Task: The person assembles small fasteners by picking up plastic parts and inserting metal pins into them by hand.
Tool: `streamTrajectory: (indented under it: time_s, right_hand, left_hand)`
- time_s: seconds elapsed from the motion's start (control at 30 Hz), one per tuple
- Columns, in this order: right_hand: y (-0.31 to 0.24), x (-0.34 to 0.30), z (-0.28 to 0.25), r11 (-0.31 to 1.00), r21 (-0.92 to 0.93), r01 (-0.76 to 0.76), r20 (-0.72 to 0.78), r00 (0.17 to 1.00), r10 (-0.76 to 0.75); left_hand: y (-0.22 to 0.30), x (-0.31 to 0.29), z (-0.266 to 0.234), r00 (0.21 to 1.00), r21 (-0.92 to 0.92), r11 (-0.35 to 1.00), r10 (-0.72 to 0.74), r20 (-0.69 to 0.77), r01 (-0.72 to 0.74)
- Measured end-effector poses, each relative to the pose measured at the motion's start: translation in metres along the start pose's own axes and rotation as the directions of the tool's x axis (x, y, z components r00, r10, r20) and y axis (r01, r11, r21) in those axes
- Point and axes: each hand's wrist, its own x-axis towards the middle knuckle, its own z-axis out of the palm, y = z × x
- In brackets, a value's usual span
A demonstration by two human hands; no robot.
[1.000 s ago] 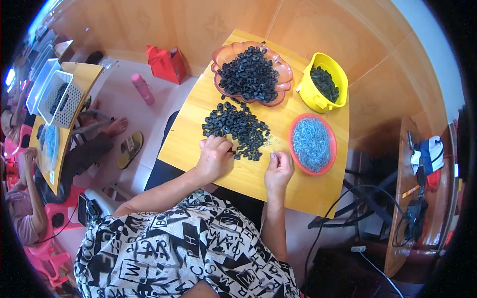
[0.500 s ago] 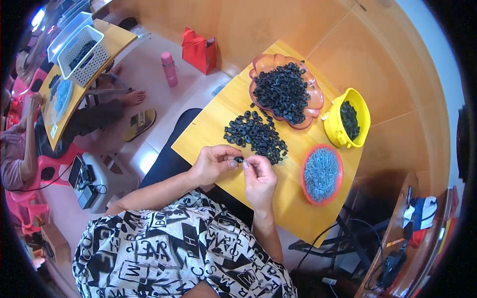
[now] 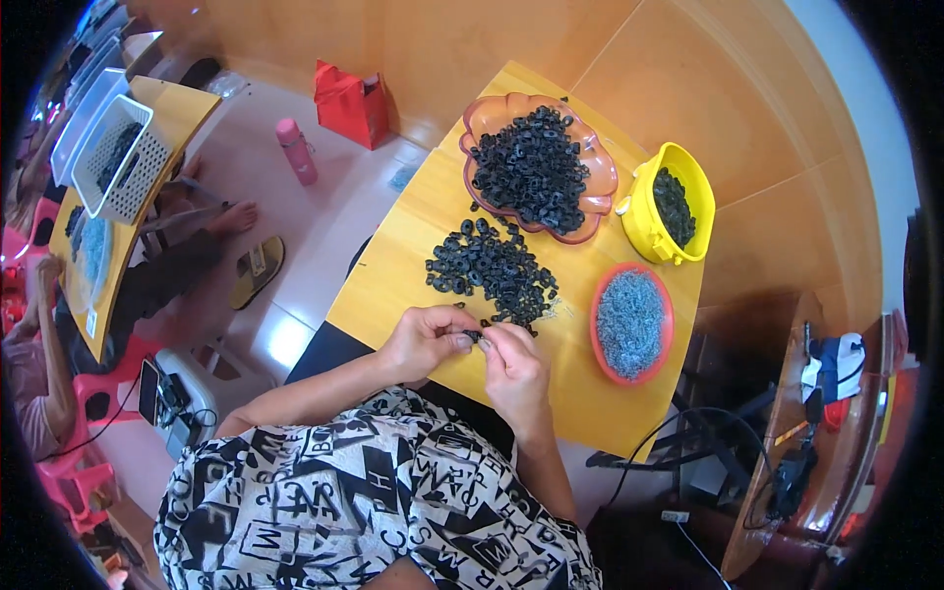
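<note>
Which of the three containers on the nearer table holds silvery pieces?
The red-rimmed oval dish; the yellow tub and the scalloped orange bowl hold dark pieces.

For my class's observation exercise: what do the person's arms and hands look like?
The left hand and right hand wear no gloves. The black-and-white shirt, printed with letters and angular shapes, leaves both forearms bare. Any rings are too small to tell.

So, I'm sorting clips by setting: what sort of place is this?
Probably an informal small-parts workroom: small black ring-shaped parts and a red oval dish of fine bluish-silver pieces share one wooden table, and another person sits at a second wooden table.
</note>
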Motion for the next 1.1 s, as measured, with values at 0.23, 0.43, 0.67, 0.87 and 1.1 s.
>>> streamTrajectory:
  time_s: [0.23, 0.43, 0.67, 0.87, 1.1]
  right_hand:
    - [-0.001, -0.011, 0.023, 0.987, -0.155, 0.031, -0.164, 0.985, -0.057]
    - [0.002, 0.004, 0.016, 0.992, -0.076, -0.101, -0.096, 0.991, 0.093]
    - [0.037, 0.051, -0.013, 0.94, -0.327, -0.092, -0.192, 0.981, 0.03]
    - [0.048, 0.018, -0.033, 0.923, -0.352, -0.156, -0.142, 0.984, 0.112]
    - [0.028, 0.0, -0.005, 0.948, -0.304, -0.092, -0.087, 0.994, 0.069]
  left_hand:
    - [-0.016, 0.008, 0.003, 0.998, -0.266, 0.962, -0.048, 0.034, 0.056]
    - [-0.021, 0.017, -0.013, 0.998, -0.314, 0.948, -0.057, 0.012, 0.058]
    - [-0.03, 0.026, -0.021, 0.993, -0.546, 0.83, -0.076, 0.094, 0.116]
    - [-0.017, 0.024, -0.027, 0.978, -0.639, 0.746, -0.081, 0.194, 0.188]
    - [-0.02, 0.026, -0.033, 0.974, -0.736, 0.644, -0.077, 0.211, 0.211]
